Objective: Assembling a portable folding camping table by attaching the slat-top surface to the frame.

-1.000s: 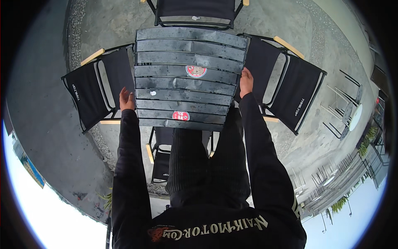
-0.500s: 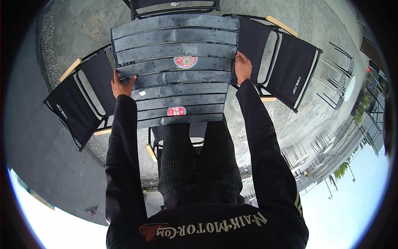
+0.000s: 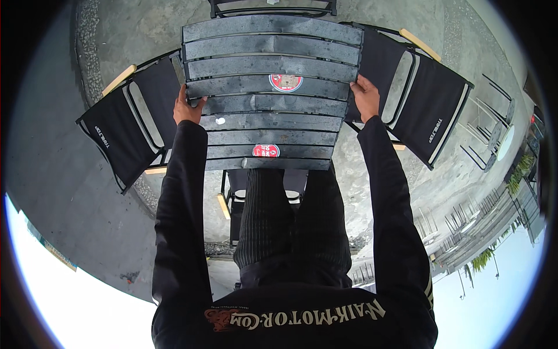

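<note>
Slatted camp table point(image 3: 273, 44) right in front of me, boxed in by black folding chairs, 2 hands on its sides

Table's the big piece: my guess is lightish but awkward, stiff along each slat, maybe floppy across the gaps, and those blotchy scuffed strips could be slick; I'd grab opposite side edges around the middle. Looks like thin dented metal, though can't swear to it. The left chair point(image 3: 113, 123) and right chair point(image 3: 429, 104) are matte fabric on skinny dark frames, with smooth pale wooden armrests point(image 3: 422, 44). Left hand point(image 3: 187, 110) grips the left edge, thumb on top; right hand point(image 3: 366, 101) grasps the right edge, hidden fingertips unclear. Smallest stuff: 2 round stickers point(image 3: 265, 151), 1 worn, plus a white blob point(image 3: 220, 121).
</note>
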The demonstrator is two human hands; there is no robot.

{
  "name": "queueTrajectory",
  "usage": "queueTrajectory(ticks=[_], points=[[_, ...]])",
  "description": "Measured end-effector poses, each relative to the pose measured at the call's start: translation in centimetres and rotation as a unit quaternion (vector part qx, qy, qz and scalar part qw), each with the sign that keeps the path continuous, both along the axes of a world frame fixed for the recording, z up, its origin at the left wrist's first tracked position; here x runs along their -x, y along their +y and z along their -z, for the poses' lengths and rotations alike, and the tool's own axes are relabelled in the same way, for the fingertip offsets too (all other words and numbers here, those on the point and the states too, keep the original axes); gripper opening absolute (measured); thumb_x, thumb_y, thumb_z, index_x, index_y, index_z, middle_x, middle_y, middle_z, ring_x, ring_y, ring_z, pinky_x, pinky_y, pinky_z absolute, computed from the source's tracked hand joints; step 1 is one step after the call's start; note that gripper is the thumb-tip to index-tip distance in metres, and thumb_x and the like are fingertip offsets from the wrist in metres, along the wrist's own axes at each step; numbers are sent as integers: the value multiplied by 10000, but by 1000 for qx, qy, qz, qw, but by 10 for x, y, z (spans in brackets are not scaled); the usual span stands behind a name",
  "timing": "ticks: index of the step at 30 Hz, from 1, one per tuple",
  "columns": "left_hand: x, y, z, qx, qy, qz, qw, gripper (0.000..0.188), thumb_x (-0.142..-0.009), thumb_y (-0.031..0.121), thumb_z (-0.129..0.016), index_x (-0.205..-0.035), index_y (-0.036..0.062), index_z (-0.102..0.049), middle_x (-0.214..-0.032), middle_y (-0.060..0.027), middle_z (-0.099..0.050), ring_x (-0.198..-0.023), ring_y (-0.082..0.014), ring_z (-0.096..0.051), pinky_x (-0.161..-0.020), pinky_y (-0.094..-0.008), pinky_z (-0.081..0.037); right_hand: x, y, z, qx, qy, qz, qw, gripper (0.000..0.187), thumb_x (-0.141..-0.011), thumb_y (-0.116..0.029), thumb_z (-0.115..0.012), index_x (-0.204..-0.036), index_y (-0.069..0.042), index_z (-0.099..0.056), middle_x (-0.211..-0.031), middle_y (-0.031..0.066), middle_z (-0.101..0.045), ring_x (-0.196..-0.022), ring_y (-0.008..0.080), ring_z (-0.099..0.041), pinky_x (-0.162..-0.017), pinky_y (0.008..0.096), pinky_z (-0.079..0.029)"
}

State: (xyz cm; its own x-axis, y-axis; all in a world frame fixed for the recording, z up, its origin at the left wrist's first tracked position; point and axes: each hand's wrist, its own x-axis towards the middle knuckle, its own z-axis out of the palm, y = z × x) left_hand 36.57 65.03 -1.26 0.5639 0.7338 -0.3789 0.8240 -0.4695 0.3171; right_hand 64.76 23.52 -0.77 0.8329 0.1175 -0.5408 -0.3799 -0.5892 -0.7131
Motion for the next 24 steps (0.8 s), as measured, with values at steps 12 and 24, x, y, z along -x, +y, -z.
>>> queueTrajectory(ticks=[12, 24], points=[[-5, 61, 24, 266, -275, -162, 910, 448, -885, 155, -681, -1300, 31, -567, -1176, -102, -671, -1048, -165, -654, -914, -280, -491, -24, 40, 12, 33, -76, 92, 992, 837, -828, -445, -731, -1385, 81, -394, -1239, 159, -527, -1133, 216, -517, -991, 324, -381], [-41, 40, -6, 293, -232, -183, 910, 545, -712, 103, -841, -1207, 5, -637, -1080, -132, -700, -986, -160, -670, -894, -286, -523, -53, 26, 12, 114, -2, 12, 993, 540, -916, -331, -672, -1235, 71, -501, -1198, 115, -578, -1088, 175, -507, -953, 297, -371]])
